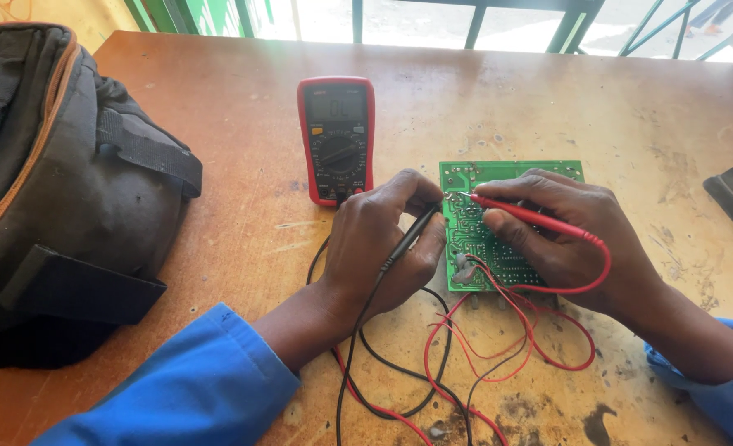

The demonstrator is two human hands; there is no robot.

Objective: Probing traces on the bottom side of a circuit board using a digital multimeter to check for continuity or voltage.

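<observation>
Head view: left hand (383,239) is pinching the thin black probe (408,238), right hand (561,235) is gripping the red probe (532,216), both tips meeting on the light, stiff, fragile-looking green circuit board (499,248) just right of the red multimeter (336,139); best held by its edges.

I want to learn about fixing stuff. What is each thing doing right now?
Meter: on, lying flat.
Board: flat on table, probed.
Black probe: in left hand.
Red probe: in right hand.
Bag: zipped shut, it seems.
</observation>
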